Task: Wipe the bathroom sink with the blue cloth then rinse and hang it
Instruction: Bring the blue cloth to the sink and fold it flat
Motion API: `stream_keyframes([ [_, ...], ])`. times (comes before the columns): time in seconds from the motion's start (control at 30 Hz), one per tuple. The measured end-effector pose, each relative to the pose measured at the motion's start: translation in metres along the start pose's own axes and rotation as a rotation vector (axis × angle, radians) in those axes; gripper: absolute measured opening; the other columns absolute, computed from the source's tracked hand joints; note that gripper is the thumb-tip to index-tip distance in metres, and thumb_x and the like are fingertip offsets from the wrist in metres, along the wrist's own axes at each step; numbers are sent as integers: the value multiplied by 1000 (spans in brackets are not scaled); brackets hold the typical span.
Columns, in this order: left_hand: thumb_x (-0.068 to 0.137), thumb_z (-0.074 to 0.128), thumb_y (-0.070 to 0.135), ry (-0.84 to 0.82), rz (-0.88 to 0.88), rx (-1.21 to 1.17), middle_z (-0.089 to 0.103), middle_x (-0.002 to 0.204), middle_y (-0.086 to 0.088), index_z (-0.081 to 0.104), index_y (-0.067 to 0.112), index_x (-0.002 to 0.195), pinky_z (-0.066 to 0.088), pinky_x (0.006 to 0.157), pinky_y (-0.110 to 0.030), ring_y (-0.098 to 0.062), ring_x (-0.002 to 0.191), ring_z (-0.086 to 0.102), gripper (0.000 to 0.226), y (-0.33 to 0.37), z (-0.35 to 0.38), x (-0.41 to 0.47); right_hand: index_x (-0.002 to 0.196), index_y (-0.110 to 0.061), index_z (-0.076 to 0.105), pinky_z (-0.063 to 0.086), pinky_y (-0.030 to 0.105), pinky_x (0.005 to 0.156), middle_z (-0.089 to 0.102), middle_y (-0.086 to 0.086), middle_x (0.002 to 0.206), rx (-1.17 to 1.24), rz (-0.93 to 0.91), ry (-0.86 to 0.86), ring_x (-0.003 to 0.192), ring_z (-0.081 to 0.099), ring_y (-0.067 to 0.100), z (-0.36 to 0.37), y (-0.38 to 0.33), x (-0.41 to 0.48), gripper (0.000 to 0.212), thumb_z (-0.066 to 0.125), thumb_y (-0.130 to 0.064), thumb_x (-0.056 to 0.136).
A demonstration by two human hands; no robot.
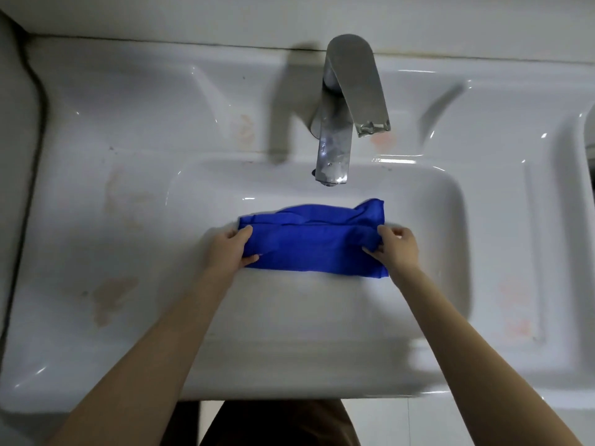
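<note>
A folded blue cloth [310,239] stretches across the middle of the white sink basin [428,201], below the spout. My left hand [230,249] pinches the cloth's left end between thumb and fingers. My right hand [397,247] grips its right end the same way. The cloth is held flat and taut between both hands, with a loose fold rising at its far right corner. The drain is hidden under the cloth.
A metal faucet [333,149] with a lever handle [360,88] stands at the back of the sink, no water running. The sink deck [106,204] has faint stains on the left. A tiled wall runs behind; a dark seam edges the left side.
</note>
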State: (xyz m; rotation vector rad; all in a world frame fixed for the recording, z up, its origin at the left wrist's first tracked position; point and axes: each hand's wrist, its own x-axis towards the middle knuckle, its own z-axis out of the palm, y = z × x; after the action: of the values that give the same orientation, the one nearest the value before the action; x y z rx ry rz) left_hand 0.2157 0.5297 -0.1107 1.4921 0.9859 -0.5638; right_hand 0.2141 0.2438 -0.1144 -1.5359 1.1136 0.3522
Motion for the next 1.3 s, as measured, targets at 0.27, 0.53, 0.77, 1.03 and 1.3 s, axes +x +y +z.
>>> stream_keyframes([
  [0.27,91,46,29,149,982,1101,61,107,-12,62,7,111,51,78,-43,-32,93,56,34,-15,-18,-3,130,-3,56,45,43,98,59,17,129,-1019,-958,6,117,54,37,-4,19,-22,39,46,-19,96],
  [0.53,97,44,30,182,1036,1233,65,117,-5,62,13,117,40,100,-39,-30,107,56,32,-8,1,50,139,-10,51,41,44,100,55,11,138,-1167,-934,123,127,48,35,17,23,28,46,41,-28,98],
  [0.77,78,61,37,-132,779,1167,52,75,11,54,33,68,38,74,-29,-16,85,51,13,25,-7,46,98,-8,65,41,40,81,50,13,100,-1203,-922,-18,93,43,30,7,7,29,17,59,-23,92],
  [1.03,85,70,18,-284,392,528,65,86,4,58,19,88,43,74,-23,-13,82,59,12,27,0,39,88,-18,62,46,20,61,65,1,80,-634,-533,-318,68,56,10,-4,-24,21,7,66,-23,89],
  [1.3,78,63,10,209,1050,927,59,116,-4,61,14,116,45,96,-39,-27,108,54,39,17,-4,38,128,-11,49,43,34,86,58,9,116,-796,-787,67,102,52,25,6,-7,26,39,60,-16,91],
])
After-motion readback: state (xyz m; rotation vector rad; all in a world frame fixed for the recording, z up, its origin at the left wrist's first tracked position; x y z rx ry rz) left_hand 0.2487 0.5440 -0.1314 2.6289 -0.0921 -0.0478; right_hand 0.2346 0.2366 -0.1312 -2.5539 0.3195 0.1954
